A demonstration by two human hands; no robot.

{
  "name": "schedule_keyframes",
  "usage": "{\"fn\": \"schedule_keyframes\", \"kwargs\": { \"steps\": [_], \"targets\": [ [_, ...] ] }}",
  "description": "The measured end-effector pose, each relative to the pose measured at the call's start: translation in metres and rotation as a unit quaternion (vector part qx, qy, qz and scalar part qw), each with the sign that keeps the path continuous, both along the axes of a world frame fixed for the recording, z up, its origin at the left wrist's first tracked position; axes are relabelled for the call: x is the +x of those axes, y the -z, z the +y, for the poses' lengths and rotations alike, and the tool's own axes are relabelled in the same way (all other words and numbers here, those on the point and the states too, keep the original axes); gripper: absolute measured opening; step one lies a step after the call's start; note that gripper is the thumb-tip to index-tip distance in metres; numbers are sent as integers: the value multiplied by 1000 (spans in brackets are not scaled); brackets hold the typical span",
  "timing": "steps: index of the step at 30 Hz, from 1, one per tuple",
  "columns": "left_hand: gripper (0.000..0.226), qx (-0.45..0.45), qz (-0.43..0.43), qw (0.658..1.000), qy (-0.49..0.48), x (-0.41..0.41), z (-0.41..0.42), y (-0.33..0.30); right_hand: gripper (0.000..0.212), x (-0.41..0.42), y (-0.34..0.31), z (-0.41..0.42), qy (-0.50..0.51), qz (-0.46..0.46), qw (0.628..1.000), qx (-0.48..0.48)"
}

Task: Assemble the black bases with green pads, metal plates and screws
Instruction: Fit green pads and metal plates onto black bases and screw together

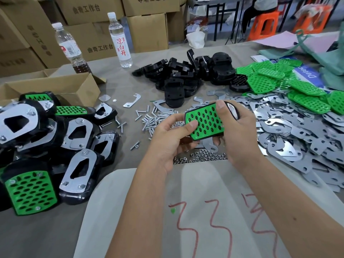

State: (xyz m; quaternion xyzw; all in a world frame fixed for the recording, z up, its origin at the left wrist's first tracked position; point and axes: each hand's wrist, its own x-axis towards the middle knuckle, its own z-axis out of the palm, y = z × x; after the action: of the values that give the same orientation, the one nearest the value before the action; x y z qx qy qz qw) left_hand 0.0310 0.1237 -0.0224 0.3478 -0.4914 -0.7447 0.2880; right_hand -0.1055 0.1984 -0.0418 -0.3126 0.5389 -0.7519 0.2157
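Hands meet over the middle of a grey-covered table, sharing one part between them: a black base with a green pad full of oval holes lying on its upper face. The left hand curls under the part's near-left end, its thumb pressed on the pad's surface. The right hand wraps the far-right end, thumb on top at the pad's far edge, fingers curled below. A shiny metal piece shows on the base just beside the right thumb; what it is cannot be told.

Directly under the held part lie loose screws, spreading toward the left, and a strip of small nuts nearer the person. A single flat metal plate pokes out beneath the right hand.

Toward the table's far edge, in the middle, sits a heap of bare black bases. At the far-right corner green pads are piled, and along the right edge a broad spread of metal plates runs toward the near side.

On the left side, finished units lie heaped, some showing green pads, others showing metal plates screwed to their undersides. Behind them stands an open cardboard box. Two clear water bottles stand at the far-left edge, with stacked cartons behind the table.

A pale sheet with red scrawled marks lies at the near edge, under the forearms.
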Motion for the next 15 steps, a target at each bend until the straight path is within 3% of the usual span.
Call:
{"fn": "schedule_keyframes", "kwargs": {
  "steps": [6,8,9,11,12,15],
  "targets": [
    [15,-22,-7,999,-28,-6,0,1,24,-4,2,-3,26,30,998,39],
    [10,-92,-41,993,-58,-12,5,6,25,-4,2,-3,69,26,996,50],
    [14,-184,-90,976,-79,-16,6,10,24,-4,2,-3,95,24,994,57],
    [35,-419,-183,885,-90,-21,9,17,22,-7,0,-1,130,18,989,73],
    [48,-499,-187,844,-63,-22,10,18,23,-8,-1,0,132,11,988,82],
    [80,-570,-170,803,34,-26,16,17,27,-10,-10,3,54,-42,994,82]
  ]
}}
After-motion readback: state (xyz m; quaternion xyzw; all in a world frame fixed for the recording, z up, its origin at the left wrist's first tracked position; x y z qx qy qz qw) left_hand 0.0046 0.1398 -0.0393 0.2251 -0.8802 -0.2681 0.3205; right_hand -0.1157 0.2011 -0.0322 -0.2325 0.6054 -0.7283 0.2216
